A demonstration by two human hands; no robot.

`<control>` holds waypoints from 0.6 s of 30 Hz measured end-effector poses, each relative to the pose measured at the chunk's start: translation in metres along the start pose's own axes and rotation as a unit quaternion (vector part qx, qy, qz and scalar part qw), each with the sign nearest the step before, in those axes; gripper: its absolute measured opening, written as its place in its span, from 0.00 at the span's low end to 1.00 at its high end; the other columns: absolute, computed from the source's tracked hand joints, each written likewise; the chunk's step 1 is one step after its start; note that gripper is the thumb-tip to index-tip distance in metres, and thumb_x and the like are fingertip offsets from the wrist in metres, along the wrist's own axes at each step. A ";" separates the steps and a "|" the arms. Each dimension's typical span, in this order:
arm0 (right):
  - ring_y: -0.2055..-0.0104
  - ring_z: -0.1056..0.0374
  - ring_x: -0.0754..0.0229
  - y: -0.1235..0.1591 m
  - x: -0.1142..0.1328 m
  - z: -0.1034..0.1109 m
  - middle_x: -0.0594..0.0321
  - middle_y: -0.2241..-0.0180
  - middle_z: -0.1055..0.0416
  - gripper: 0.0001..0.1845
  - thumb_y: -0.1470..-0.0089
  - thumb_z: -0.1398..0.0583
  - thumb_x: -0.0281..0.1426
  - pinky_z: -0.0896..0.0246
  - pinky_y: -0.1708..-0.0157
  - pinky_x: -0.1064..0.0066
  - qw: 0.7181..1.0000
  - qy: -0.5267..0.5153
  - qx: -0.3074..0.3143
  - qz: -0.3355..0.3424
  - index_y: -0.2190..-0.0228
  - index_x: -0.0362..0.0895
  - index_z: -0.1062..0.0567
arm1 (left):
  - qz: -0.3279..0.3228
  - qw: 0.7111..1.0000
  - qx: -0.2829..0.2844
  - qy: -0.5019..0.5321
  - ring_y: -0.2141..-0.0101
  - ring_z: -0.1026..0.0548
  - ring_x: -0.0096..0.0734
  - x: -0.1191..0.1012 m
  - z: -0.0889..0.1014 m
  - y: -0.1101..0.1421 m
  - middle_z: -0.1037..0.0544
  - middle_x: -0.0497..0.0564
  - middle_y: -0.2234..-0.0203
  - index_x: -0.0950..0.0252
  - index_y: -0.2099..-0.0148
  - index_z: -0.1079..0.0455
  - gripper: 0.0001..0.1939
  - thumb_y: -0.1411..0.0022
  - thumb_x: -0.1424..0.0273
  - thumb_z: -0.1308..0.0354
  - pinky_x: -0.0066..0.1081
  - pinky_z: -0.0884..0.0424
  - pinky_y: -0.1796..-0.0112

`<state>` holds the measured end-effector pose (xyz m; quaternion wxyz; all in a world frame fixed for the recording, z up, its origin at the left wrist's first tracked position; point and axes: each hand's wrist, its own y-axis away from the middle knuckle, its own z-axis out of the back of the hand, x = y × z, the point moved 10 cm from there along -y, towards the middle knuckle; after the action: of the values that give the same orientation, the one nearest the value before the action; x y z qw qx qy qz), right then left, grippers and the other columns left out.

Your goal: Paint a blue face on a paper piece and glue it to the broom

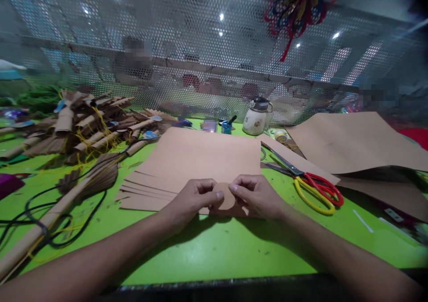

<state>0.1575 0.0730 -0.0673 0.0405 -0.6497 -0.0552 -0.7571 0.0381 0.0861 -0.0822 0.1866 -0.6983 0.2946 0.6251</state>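
A small rounded piece of brown paper is pinched between both hands, low in the middle of the view. My left hand grips its left side, thumb on top. My right hand holds its upper right edge between thumb and fingers. Under and behind the hands lies a stack of large brown paper sheets, fanned at the left corner. Scissors with red and yellow handles rest to the right of my right hand, blades pointing toward the stack.
Rolled and pleated brown paper pieces with yellow strings are heaped at left, beside a black cord. More brown sheets lie at right. A white jug and a blue bottle stand behind, before a perforated metal screen.
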 end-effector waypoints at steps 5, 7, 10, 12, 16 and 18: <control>0.78 0.44 0.67 0.002 0.003 -0.002 0.66 0.80 0.35 0.23 0.53 0.33 0.49 0.50 0.75 0.71 1.000 0.001 0.008 0.000 0.76 0.40 0.26 | 0.002 1.000 0.006 -0.019 0.76 0.32 0.27 -0.001 -0.002 -0.001 0.25 0.52 0.77 0.70 0.69 0.26 0.17 0.49 0.59 0.30 0.29 0.39 0.73; 0.78 0.43 0.67 0.002 0.004 -0.002 0.66 0.80 0.34 0.23 0.53 0.33 0.48 0.49 0.75 0.71 1.000 -0.004 0.009 0.000 0.76 0.40 0.25 | 0.002 1.000 0.008 -0.023 0.77 0.32 0.26 0.000 -0.002 -0.002 0.26 0.52 0.78 0.70 0.70 0.26 0.18 0.49 0.58 0.30 0.29 0.40 0.73; 0.78 0.43 0.66 0.003 0.007 -0.002 0.66 0.81 0.34 0.22 0.53 0.33 0.48 0.48 0.75 0.70 1.000 -0.007 0.008 0.006 0.77 0.41 0.25 | 0.002 1.000 0.008 -0.030 0.77 0.33 0.26 0.001 0.000 -0.002 0.26 0.52 0.78 0.70 0.69 0.26 0.18 0.49 0.58 0.30 0.29 0.41 0.74; 0.78 0.43 0.66 0.003 0.009 -0.002 0.66 0.81 0.34 0.21 0.52 0.33 0.48 0.48 0.75 0.71 1.000 -0.008 0.007 0.013 0.77 0.41 0.25 | 0.002 0.999 0.007 -0.036 0.77 0.33 0.26 0.001 0.000 -0.002 0.26 0.52 0.78 0.70 0.70 0.25 0.18 0.49 0.59 0.30 0.29 0.42 0.74; 0.77 0.44 0.67 0.003 0.008 0.000 0.66 0.80 0.35 0.20 0.53 0.33 0.46 0.49 0.75 0.71 1.000 -0.009 -0.002 0.012 0.77 0.40 0.25 | 0.004 0.999 0.008 -0.042 0.76 0.33 0.27 0.000 0.000 0.000 0.25 0.53 0.77 0.70 0.70 0.25 0.17 0.48 0.60 0.31 0.29 0.42 0.73; 0.78 0.44 0.67 0.002 0.007 0.000 0.66 0.80 0.35 0.20 0.54 0.32 0.46 0.48 0.75 0.71 1.000 -0.006 -0.006 0.010 0.78 0.41 0.25 | 0.006 0.999 0.008 -0.039 0.75 0.33 0.27 0.000 -0.002 0.001 0.25 0.53 0.76 0.70 0.69 0.24 0.16 0.47 0.59 0.32 0.30 0.41 0.72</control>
<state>0.1571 0.0707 -0.0601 0.0441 -0.6553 -0.0440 -0.7528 0.0389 0.0848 -0.0815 0.2003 -0.6698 0.2960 0.6508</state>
